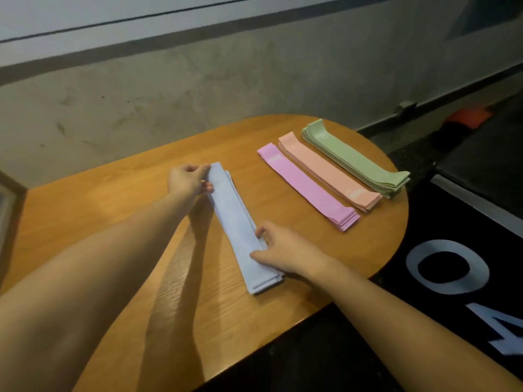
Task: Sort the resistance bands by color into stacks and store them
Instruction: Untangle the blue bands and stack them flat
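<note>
A stack of light blue bands [240, 230] lies lengthwise on the wooden table [119, 222], in front of me. My left hand [188, 179] pinches the far end of the blue stack between thumb and fingers. My right hand [278, 248] grips the stack's right edge near its close end, thumb on top and fingers curled at the side. To the right lie three more stacks side by side: pink bands [308, 188], peach bands [329, 171] and green bands [356, 159].
The table's rounded right end stops just past the green stack. Beyond it is a black floor mat with large white characters [447, 267]. A grey concrete wall [169, 89] runs behind the table. An orange object [467, 117] sits on the floor at far right.
</note>
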